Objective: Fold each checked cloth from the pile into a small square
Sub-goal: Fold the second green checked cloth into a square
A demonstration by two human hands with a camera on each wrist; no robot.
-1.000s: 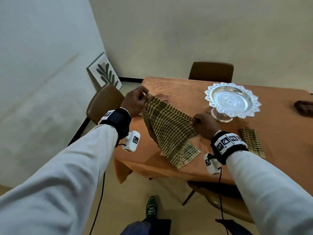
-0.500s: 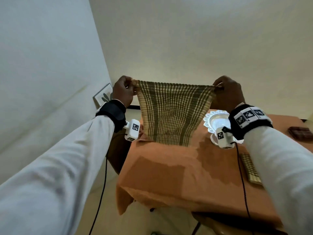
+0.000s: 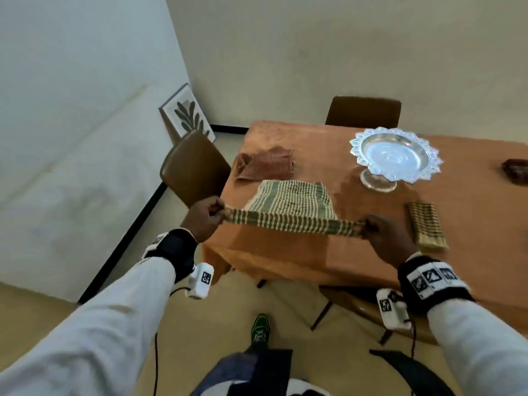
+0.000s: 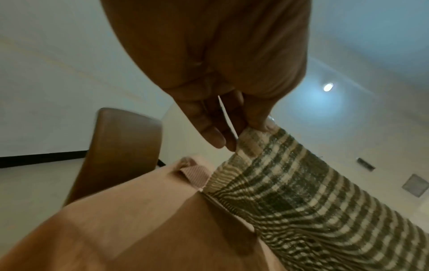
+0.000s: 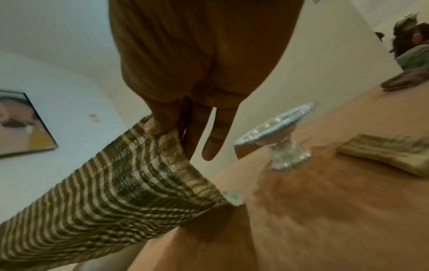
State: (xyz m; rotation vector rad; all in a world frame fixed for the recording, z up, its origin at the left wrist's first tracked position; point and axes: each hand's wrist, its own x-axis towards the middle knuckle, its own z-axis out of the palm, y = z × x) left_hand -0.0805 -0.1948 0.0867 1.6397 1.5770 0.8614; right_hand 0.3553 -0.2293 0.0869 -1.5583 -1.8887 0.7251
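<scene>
A green checked cloth [image 3: 291,207] is stretched flat between my hands, its far edge lying on the orange table [image 3: 357,252] and its near edge held just above the table. My left hand [image 3: 208,218] pinches the near left corner [image 4: 250,139]. My right hand [image 3: 371,228] pinches the near right corner [image 5: 162,139] between thumb and fingers. A reddish checked cloth [image 3: 267,164] lies loosely crumpled behind it. A folded green checked cloth [image 3: 427,228] lies to the right of my right hand, and it shows low at the right in the right wrist view too [image 5: 390,152].
A silver footed dish [image 3: 395,157] stands at the back right of the table. Brown chairs stand at the left [image 3: 194,170] and far side [image 3: 363,111]; another is tucked under the near edge [image 3: 371,310]. A dark object [image 3: 517,171] lies at the table's far right. A framed leaf picture [image 3: 187,114] leans on the wall.
Both hands came down from holding the cloth hanging up in the air. The cloth now lies out over the table with its far edge down, and the head view tilted downward.
</scene>
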